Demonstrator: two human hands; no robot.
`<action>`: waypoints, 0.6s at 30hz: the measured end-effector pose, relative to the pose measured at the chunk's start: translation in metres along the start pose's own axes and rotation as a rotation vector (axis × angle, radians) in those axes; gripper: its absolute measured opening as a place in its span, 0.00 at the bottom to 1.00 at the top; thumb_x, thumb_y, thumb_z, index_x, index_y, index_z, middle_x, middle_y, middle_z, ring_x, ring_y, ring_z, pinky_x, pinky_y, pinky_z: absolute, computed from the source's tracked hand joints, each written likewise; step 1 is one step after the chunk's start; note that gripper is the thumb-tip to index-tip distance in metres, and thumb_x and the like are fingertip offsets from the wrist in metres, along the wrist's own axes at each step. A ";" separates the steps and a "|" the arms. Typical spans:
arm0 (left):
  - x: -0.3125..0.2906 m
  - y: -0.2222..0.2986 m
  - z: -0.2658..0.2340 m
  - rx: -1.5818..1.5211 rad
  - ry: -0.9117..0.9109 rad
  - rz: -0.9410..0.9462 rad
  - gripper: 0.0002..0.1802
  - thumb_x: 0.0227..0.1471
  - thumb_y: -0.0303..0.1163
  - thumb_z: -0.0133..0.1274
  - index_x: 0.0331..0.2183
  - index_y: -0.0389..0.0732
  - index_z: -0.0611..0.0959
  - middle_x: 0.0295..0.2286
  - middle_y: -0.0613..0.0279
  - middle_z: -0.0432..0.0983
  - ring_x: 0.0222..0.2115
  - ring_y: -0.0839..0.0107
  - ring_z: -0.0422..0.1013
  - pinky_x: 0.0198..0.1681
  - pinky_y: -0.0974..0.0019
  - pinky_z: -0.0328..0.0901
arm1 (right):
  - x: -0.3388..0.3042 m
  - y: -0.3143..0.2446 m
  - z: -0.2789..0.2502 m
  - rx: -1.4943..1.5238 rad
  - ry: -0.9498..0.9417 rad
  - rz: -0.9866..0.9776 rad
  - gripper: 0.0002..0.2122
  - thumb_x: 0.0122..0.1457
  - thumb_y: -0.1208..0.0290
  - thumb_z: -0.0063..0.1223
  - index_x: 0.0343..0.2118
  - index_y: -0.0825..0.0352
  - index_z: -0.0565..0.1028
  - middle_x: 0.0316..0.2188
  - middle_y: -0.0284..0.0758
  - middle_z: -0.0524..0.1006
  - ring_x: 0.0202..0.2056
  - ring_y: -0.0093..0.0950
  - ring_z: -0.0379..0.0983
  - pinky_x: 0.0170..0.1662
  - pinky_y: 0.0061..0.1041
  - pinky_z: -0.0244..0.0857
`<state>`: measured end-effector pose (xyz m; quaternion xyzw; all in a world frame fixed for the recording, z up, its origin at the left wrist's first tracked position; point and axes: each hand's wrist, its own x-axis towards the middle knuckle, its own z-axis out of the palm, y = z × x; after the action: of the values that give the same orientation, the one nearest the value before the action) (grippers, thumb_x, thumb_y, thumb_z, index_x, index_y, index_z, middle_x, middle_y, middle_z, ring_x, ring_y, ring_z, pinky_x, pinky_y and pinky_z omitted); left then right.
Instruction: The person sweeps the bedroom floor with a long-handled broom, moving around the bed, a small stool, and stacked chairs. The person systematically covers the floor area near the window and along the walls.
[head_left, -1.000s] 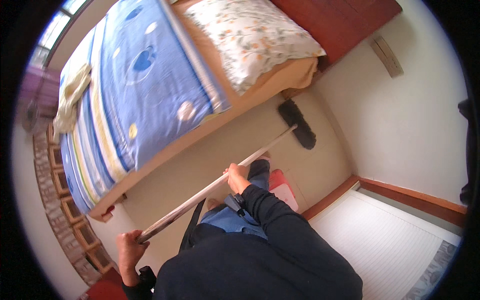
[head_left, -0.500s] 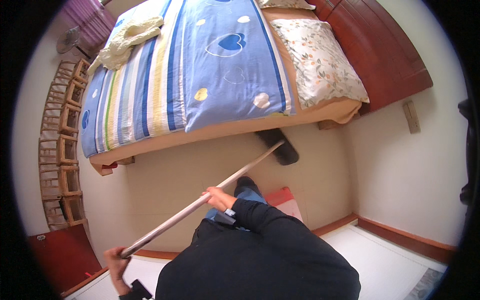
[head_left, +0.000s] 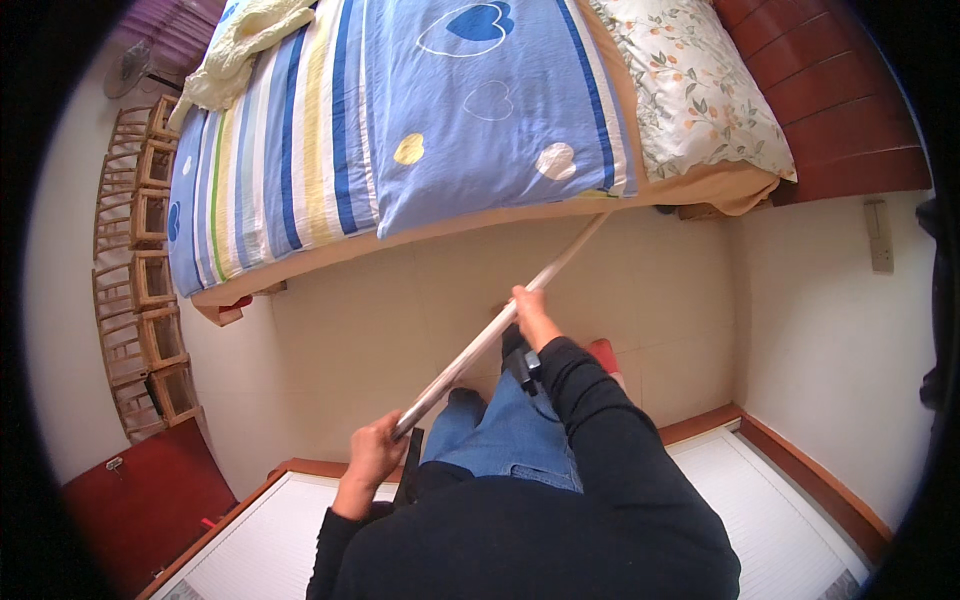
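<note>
A long, pale-handled mop (head_left: 470, 360) slants from my lower left up toward the bed (head_left: 450, 215). My left hand (head_left: 372, 455) is closed around the handle's near end. Farther along, my right hand (head_left: 533, 312) wraps the handle near its middle. The far end of the handle passes beneath the bed's edge, so the mop head is hidden. A dark device is strapped at my right wrist. My legs in blue jeans (head_left: 510, 430) stand below the handle.
A blue striped quilt (head_left: 300, 150) and a floral pillow (head_left: 700, 90) cover the bed. Stacked wooden chairs (head_left: 150, 270) line the left wall. A dark red panel (head_left: 150, 500) stands lower left. Something red (head_left: 604, 355) lies by my right forearm. A wall socket (head_left: 878, 235) is at right.
The black mop head, visible before on the floor beside the bed, has gone under it. Both hands have moved forward and right with the handle. My view has shifted closer to the bed.
</note>
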<state>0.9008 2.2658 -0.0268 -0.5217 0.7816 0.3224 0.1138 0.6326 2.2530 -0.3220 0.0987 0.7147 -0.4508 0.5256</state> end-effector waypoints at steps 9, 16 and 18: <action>-0.205 -0.187 -0.093 -0.044 0.123 -0.264 0.12 0.26 0.24 0.55 0.24 0.38 0.76 0.16 0.53 0.68 0.17 0.64 0.67 0.23 0.67 0.61 | -0.227 0.147 0.187 0.022 -0.255 0.277 0.22 0.46 0.71 0.47 0.41 0.74 0.54 0.35 0.45 0.66 0.30 0.37 0.69 0.21 0.36 0.67; -0.402 -0.178 -0.215 0.253 0.120 -0.422 0.15 0.26 0.22 0.52 0.26 0.33 0.74 0.13 0.60 0.64 0.14 0.70 0.61 0.20 0.69 0.58 | -0.324 0.220 0.266 -0.066 -0.578 0.322 0.12 0.48 0.72 0.48 0.33 0.72 0.61 0.28 0.39 0.68 0.26 0.33 0.69 0.28 0.32 0.69; -0.431 -0.164 -0.230 0.291 0.153 -0.358 0.20 0.30 0.25 0.53 0.33 0.32 0.75 0.14 0.49 0.67 0.15 0.62 0.66 0.22 0.65 0.60 | -0.337 0.235 0.286 -0.027 -0.713 0.462 0.12 0.47 0.74 0.48 0.33 0.72 0.61 0.28 0.40 0.68 0.26 0.34 0.69 0.28 0.33 0.69</action>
<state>1.2682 2.4022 0.3083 -0.6528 0.7213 0.1409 0.1836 1.1106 2.2862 -0.1781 0.0870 0.4531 -0.3177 0.8284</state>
